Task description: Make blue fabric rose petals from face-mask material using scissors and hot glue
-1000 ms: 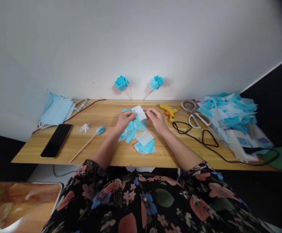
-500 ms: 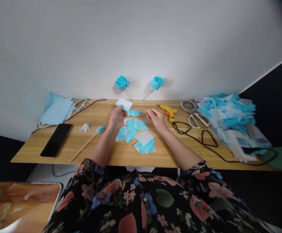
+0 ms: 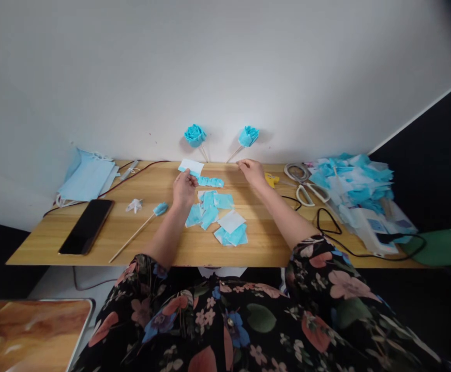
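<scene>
My left hand (image 3: 185, 183) pinches a white-and-blue fabric piece (image 3: 192, 167) near the back of the table. Just right of it lies a row of small folded blue pieces (image 3: 210, 182). My right hand (image 3: 251, 169) has thumb and fingers pressed together; anything between them is too small to make out. Behind that hand, a yellow glue gun (image 3: 272, 179) is partly hidden. Between my forearms are loose blue pieces (image 3: 209, 207) and a second little pile topped by a white piece (image 3: 231, 221). A stick with a small blue bud (image 3: 160, 208) lies left of my left forearm.
Two blue fabric flowers (image 3: 195, 135) on sticks lean against the wall. At left are face masks (image 3: 87, 175), a phone (image 3: 87, 227) and a white scrap (image 3: 134, 205). Scissors (image 3: 306, 196), a black cable (image 3: 330, 231), a power strip (image 3: 373, 235) and heaped blue scraps (image 3: 353, 181) occupy the right.
My right hand has moved up and away toward the back, now covering part of the glue gun. My left hand shifted slightly left and down with the fabric piece.
</scene>
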{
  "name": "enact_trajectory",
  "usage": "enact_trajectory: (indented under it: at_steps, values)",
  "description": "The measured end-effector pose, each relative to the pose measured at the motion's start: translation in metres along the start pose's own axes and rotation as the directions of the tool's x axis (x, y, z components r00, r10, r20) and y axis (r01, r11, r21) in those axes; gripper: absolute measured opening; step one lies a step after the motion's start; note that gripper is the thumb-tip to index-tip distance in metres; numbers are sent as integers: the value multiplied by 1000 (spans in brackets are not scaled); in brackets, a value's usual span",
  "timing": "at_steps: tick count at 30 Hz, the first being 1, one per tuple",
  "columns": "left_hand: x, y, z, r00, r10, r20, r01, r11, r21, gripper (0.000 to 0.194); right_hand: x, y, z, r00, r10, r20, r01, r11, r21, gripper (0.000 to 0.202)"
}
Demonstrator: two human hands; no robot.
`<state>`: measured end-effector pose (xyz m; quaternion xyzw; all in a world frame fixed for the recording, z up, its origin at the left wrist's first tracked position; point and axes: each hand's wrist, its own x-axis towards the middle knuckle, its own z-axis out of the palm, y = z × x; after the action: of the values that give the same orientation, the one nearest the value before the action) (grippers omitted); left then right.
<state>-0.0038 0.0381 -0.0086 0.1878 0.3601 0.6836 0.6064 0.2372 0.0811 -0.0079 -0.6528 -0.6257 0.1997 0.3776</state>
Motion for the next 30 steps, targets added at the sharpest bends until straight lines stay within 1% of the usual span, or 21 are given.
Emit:
enact_trajectory:
  at_steps: [3,7,12,17,20,23,27,30]
  values:
    - [3,-5,-2,1000,22,-23,-22,1000,16,36,25,-4,5,999,33,-3,-33,992,-119,31]
    - [5,-9,-4,998,41,-38,-41,999,14,33,44,-15,17,997,66,-32,-72,963,-260,33]
    - [8,-10,-6,998,59,-18,-59,998,-6,36,54,-31,29,997,58,-55,-75,916,-395,36]
    - [9,-12,-7,999,48,-6,-48,998,-31,28,55,-44,43,1000,-2,-26,-11,876,-482,35]
    - [9,-14,-8,999,44,-6,-44,998,-35,26,56,-49,51,999,-33,3,31,865,-500,36]
    - [9,-14,-8,999,40,-6,-40,999,-26,29,58,-53,54,999,-48,16,49,869,-492,37]
    - [8,-12,-7,999,35,-2,-35,999,-9,31,57,-56,51,999,-41,14,43,899,-435,33]
    - [5,-10,-5,999,42,4,-42,999,-9,31,49,-55,45,1000,-23,6,23,935,-354,29]
